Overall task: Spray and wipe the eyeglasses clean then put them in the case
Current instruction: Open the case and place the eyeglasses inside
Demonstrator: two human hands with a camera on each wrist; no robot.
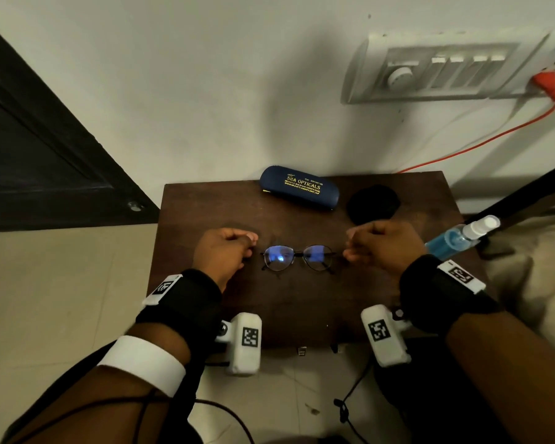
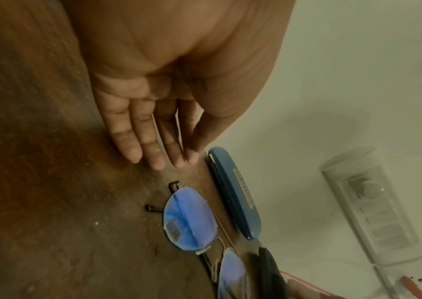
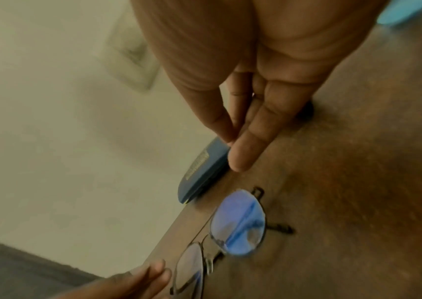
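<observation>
Thin dark-framed eyeglasses (image 1: 297, 257) with blue-glinting lenses lie in the middle of the small brown table (image 1: 302, 302). My left hand (image 1: 234, 245) rests just left of them, my right hand (image 1: 362, 248) just right; neither touches the frame. In the wrist views the fingers of the left hand (image 2: 163, 157) and right hand (image 3: 238, 159) are loosely extended and hold nothing, with the eyeglasses (image 2: 189, 218) (image 3: 238, 222) a short way beyond them. A closed dark-blue case (image 1: 298, 187) with gold lettering lies at the back edge. A black cloth (image 1: 373, 203) sits right of it.
A clear spray bottle (image 1: 458, 237) of blue liquid lies at the table's right edge, partly overhanging. The wall behind carries a switchboard (image 1: 446, 72) with a red plug (image 1: 548, 81) and cable. A dark door (image 1: 29, 139) stands left. Black cables hang below the table's front edge.
</observation>
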